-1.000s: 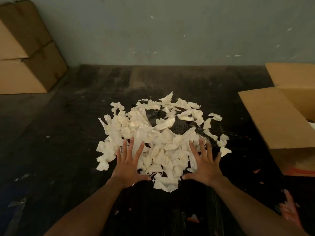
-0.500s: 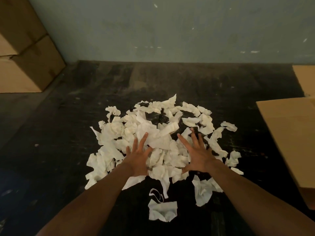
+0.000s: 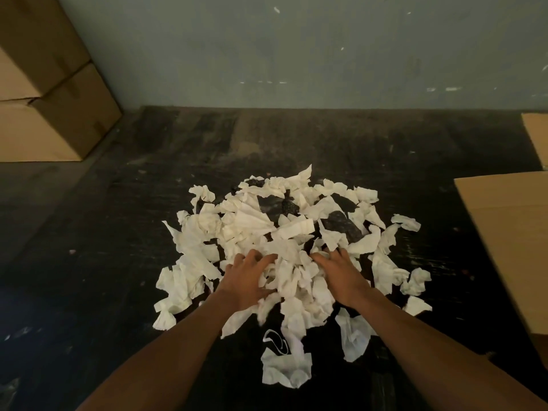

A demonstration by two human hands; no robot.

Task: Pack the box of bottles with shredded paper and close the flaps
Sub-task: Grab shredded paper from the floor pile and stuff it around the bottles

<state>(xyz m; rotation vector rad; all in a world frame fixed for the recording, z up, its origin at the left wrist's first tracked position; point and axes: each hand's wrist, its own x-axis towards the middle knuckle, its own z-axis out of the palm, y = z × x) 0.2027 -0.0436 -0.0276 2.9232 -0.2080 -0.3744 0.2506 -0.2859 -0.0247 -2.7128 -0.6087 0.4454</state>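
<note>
A loose pile of white shredded paper (image 3: 261, 226) lies spread on the dark floor in the middle of the view. My left hand (image 3: 246, 277) presses into the near part of the pile with its fingers curling around scraps. My right hand (image 3: 341, 271) does the same a little to the right, fingers dug into the paper. Between the two hands a bunch of scraps is gathered. At the right edge an open flap of the cardboard box (image 3: 510, 232) sticks into view; its inside and the bottles are out of sight.
Two closed cardboard boxes (image 3: 44, 108) are stacked at the far left against the grey-green wall (image 3: 296, 54). A few stray paper pieces (image 3: 286, 370) lie close to me between my forearms. The black floor (image 3: 89, 232) is scuffed.
Both hands went from flat and spread at the pile's near edge to reaching deeper in and curling their fingers around the paper. The view has shifted left, so less of the box shows.
</note>
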